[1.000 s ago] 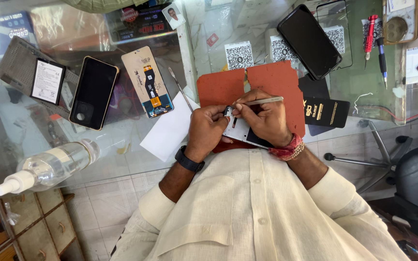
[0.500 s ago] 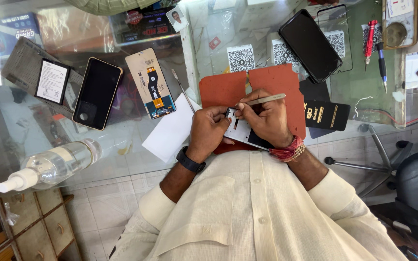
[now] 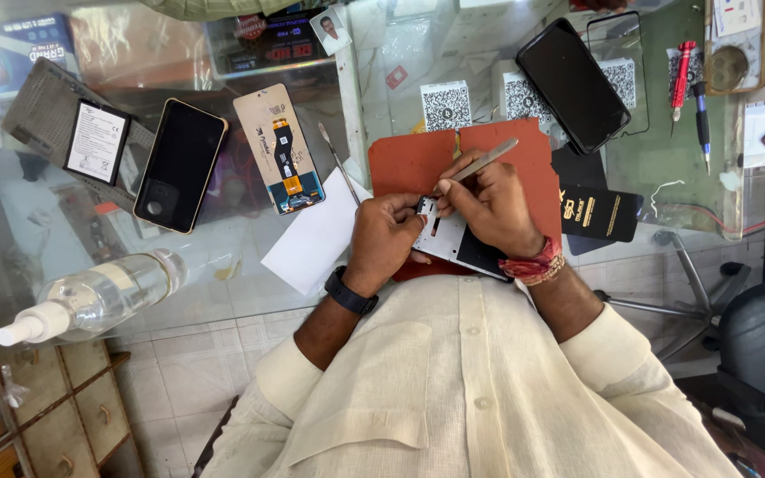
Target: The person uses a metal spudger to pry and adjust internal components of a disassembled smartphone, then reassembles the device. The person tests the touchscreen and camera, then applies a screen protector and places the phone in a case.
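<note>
My left hand (image 3: 389, 232), with a black watch on the wrist, grips an opened phone body (image 3: 450, 242) by its left edge over a red work mat (image 3: 405, 165). My right hand (image 3: 491, 209), with a red thread band at the wrist, pinches a slim metal tool (image 3: 485, 159). The tool's tip rests at the top corner of the phone body, between my two hands. The lower part of the phone body is hidden by my hands and shirt.
On the glass desk lie a white paper sheet (image 3: 312, 243), a metal spudger (image 3: 339, 165), a phone display part (image 3: 280, 148), a black phone (image 3: 179, 164), a battery (image 3: 96, 142), a second black phone (image 3: 573, 84), a black box (image 3: 599, 212), screwdrivers (image 3: 682, 73) and a spray bottle (image 3: 90, 296). An office chair (image 3: 763, 354) stands at the right.
The metal tool's free end has tipped upward a little as my right hand works at the phone's corner. My left hand keeps its grip in the same place.
</note>
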The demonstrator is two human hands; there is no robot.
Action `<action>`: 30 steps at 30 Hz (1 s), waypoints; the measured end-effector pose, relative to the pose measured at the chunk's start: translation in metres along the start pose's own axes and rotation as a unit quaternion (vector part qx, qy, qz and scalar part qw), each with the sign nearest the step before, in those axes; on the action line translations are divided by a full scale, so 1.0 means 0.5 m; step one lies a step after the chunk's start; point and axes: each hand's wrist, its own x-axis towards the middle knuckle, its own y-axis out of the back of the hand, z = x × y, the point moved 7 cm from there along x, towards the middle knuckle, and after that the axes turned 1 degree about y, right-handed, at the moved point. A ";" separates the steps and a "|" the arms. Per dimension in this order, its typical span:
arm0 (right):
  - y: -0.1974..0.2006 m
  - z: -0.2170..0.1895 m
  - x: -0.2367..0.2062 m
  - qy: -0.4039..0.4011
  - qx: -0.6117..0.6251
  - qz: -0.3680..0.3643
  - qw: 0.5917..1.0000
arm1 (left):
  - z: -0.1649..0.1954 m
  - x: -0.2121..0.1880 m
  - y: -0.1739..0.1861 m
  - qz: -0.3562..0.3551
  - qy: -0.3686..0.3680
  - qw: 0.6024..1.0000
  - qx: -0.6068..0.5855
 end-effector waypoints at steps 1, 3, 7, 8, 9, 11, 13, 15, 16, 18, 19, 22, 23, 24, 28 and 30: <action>-0.002 -0.007 -0.001 0.013 -0.041 0.002 0.999 | 0.001 0.000 0.000 -0.002 -0.001 1.000 -0.002; -0.008 -0.018 -0.005 0.025 -0.087 0.007 0.996 | 0.001 -0.003 0.001 0.000 -0.002 1.000 -0.002; -0.011 -0.026 -0.001 0.028 -0.089 0.012 0.996 | 0.006 -0.001 0.003 0.005 -0.010 1.000 0.018; -0.010 -0.026 0.001 0.029 -0.083 0.012 0.996 | 0.005 0.000 0.002 0.003 -0.009 1.000 0.018; -0.012 -0.027 0.002 0.036 -0.081 0.005 0.996 | 0.005 0.000 0.002 0.002 -0.007 1.000 0.018; -0.012 -0.029 0.006 0.052 -0.076 -0.008 0.996 | 0.005 0.001 0.003 -0.001 -0.008 1.000 0.020; -0.009 -0.021 0.011 0.034 -0.077 -0.011 0.996 | 0.007 0.001 0.002 -0.007 -0.015 1.000 0.024; -0.008 -0.014 0.012 0.021 -0.064 -0.013 0.998 | 0.005 0.000 0.002 -0.006 -0.009 1.000 0.010; -0.008 -0.011 0.011 0.018 -0.051 -0.014 0.998 | 0.005 -0.001 0.002 -0.004 -0.006 1.000 0.003; -0.009 -0.008 0.010 0.015 -0.022 -0.006 1.000 | 0.003 -0.003 0.000 0.000 0.002 1.000 -0.020; -0.008 -0.007 0.007 0.016 -0.007 0.004 1.000 | 0.003 -0.001 0.000 0.002 0.004 0.999 -0.032; -0.010 -0.008 0.003 0.023 -0.017 0.004 1.000 | 0.002 -0.002 0.000 0.004 0.010 1.000 -0.019; -0.012 -0.009 0.003 0.026 -0.028 0.001 0.999 | 0.002 -0.002 0.001 0.005 0.007 1.000 -0.019; -0.013 -0.011 0.002 0.032 -0.039 -0.003 0.999 | 0.003 -0.003 0.001 0.004 0.004 1.000 -0.019; -0.014 -0.024 0.003 0.060 -0.087 -0.005 0.994 | 0.005 -0.002 0.000 0.001 0.003 1.000 0.001; -0.015 -0.030 0.004 0.075 -0.117 0.003 0.990 | 0.005 -0.002 0.000 0.003 0.000 1.000 0.007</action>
